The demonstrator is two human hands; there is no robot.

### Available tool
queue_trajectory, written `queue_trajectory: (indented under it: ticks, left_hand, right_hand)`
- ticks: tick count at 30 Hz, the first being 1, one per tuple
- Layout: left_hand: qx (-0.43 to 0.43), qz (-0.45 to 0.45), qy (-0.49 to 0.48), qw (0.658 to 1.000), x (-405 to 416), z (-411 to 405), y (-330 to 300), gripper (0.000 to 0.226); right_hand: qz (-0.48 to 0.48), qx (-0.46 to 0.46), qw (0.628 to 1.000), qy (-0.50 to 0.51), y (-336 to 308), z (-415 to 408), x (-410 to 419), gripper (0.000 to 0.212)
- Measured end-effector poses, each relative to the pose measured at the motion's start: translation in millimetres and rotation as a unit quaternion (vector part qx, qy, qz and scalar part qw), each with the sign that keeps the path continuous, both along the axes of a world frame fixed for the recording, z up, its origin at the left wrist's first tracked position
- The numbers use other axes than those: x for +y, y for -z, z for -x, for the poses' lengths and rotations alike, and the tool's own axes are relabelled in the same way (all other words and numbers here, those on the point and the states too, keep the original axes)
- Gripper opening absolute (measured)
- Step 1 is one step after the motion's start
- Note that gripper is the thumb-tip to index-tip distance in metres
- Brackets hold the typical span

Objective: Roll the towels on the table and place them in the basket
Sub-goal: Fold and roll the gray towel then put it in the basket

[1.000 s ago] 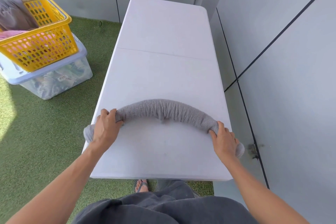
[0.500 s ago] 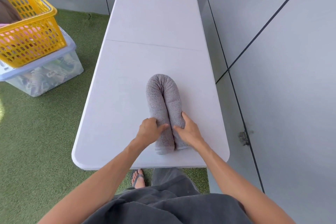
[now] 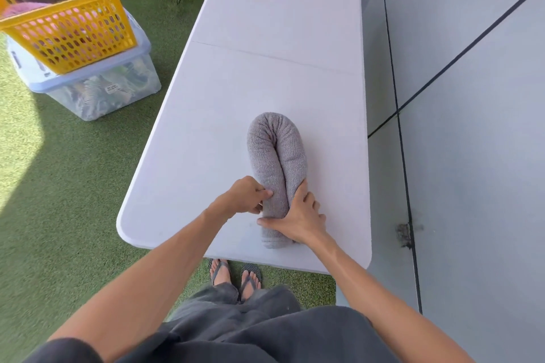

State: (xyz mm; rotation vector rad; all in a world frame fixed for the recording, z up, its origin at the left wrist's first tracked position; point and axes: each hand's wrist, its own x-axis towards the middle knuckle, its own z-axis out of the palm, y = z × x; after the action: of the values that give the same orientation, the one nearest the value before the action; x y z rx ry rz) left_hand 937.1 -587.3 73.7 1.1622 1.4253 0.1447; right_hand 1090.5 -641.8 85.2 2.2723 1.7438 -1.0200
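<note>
**A:** Where's the work sitting?

**B:** The grey terry towel rolled into a long sausage and doubled into a hairpin [image 3: 277, 165] lies on the white folding plastic table [image 3: 265, 23], near its front edge, bend pointing away. The left hand [image 3: 246, 196] pinches the left leg of the roll with curled fingers and thumb. The right hand [image 3: 299, 216] wraps the two legs near their loose ends, thumb laid across the front.

**A:** What could spoil it?

**B:** I'd judge the roll wants to spring open. If either grip eases, the legs could splay and the layers loosen. The free ends also lie close to the table's front edge, so a tug towards the body might drag them off.

**A:** And around the table?

**B:** To its left, on green artificial turf [image 3: 59, 186], the yellow perforated plastic basket [image 3: 73, 29] sits on a clear lidded storage tub [image 3: 97, 88], already holding grey and pink cloth. It's well apart from the towel, so the carry must cross the table's left edge without loosening. To the table's right, grey wall panels. Nothing stands between towel and basket.
</note>
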Motion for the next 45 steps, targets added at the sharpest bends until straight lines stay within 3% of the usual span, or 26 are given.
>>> queue_trajectory:
  ticks: [3, 6, 13, 21, 31, 38, 45]
  left_hand:
    - [0.031, -0.015, 0.023, 0.999, 5, 1, 4, 0.033]
    - [0.051, -0.027, 0.036, 0.998, 6, 4, 7, 0.036]
    - [0.103, -0.094, 0.022, 0.99, -3, 36, 20, 0.043]
    - [0.232, -0.324, -0.007, 0.917, -10, 191, 31, 0.043]
    - [0.333, -0.281, -0.054, 0.899, -23, 464, 22, 0.056]
    - [0.326, -0.278, -0.068, 0.901, 28, 552, 21, 0.056]
    - [0.323, -0.295, -0.077, 0.896, 144, 628, 33, 0.056]
  right_hand:
    - [-0.036, -0.065, 0.997, 0.018, 6, 16, 1, 0.148]
    - [-0.1, -0.127, 0.987, 0.024, 14, 23, -4, 0.133]
    - [-0.134, -0.12, 0.984, 0.01, 19, 39, 13, 0.108]
    - [-0.153, -0.079, 0.985, 0.012, 15, 159, 44, 0.102]
    - [-0.149, 0.018, 0.989, -0.009, 4, 406, 101, 0.114]
    - [-0.106, 0.073, 0.988, -0.085, 10, 509, 143, 0.115]
    - [-0.103, 0.093, 0.983, -0.12, 16, 592, 272, 0.116]
